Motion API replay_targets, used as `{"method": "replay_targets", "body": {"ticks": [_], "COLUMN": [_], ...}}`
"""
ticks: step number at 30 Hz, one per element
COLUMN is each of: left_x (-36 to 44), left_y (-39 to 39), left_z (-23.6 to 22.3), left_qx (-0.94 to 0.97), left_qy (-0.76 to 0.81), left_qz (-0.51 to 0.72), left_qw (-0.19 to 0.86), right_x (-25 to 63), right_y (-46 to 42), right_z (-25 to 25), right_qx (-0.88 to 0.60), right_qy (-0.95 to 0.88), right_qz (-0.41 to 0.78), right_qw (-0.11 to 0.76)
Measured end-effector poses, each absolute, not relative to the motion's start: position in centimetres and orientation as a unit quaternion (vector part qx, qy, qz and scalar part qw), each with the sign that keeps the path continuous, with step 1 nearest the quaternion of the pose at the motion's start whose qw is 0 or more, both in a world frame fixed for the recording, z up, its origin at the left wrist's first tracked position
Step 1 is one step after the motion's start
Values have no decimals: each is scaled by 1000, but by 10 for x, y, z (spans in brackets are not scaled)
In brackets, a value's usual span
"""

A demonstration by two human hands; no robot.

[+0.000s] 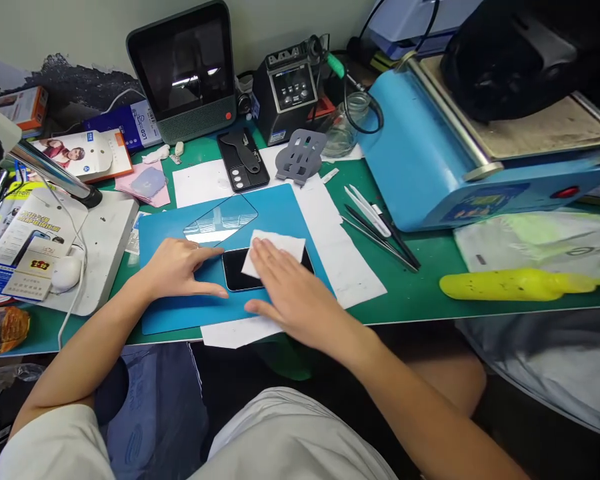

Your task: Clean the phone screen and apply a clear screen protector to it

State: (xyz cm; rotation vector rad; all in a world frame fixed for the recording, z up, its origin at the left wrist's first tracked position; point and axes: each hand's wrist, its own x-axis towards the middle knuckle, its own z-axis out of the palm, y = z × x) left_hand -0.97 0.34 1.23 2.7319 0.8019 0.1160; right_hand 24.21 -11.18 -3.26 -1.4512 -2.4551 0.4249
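A smartphone [235,269] lies screen up on a blue work mat [167,319], its dark screen partly covered. My right hand [293,287] presses a white wipe [291,248] onto the screen, fingers together and thumb held apart. At the phone's left end is my left hand [180,270], its index finger and thumb spread to either side of the corner edge. Behind the phone, a clear sheet with a thin dark outline [223,223] rests on the mat and reflects light. A black phone case or back [243,160] with a dark tool on it sits beyond the mat.
Tweezers and pen-like tools [380,227] lie right of the mat. A blue machine [430,153] and a yellow bottle [500,285] occupy the right side. Behind stand a smart display [183,67], a soldering station [286,93] and a grey phone stand [300,155]. Boxes and a lamp [55,173] crowd the left.
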Motion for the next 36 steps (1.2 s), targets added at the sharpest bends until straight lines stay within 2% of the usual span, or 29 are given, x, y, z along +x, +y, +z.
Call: {"method": "replay_targets", "body": {"ticks": [5, 12, 22, 26, 31, 36], "left_x": [-8, -8, -8, -6, -4, -5], "left_y": [2, 0, 4, 1, -1, 0], "left_z": [8, 6, 13, 12, 8, 7], "left_qx": [956, 961, 946, 946, 946, 946], "left_qy": [267, 258, 262, 270, 290, 294], "left_qz": [39, 34, 57, 39, 14, 17], "left_qw": [113, 93, 181, 176, 147, 138], "right_x": [281, 275, 196, 224, 280, 278], "right_y": [-125, -176, -125, -131, -130, -99], "right_z": [-33, -35, -21, -25, -33, -25], "right_qx": [-513, -518, -439, -422, -486, -512], "right_qy": [-842, -846, -878, -884, -852, -827], "right_qz": [130, 75, 151, 162, 164, 222], "right_qw": [104, 99, 117, 121, 103, 74]}}
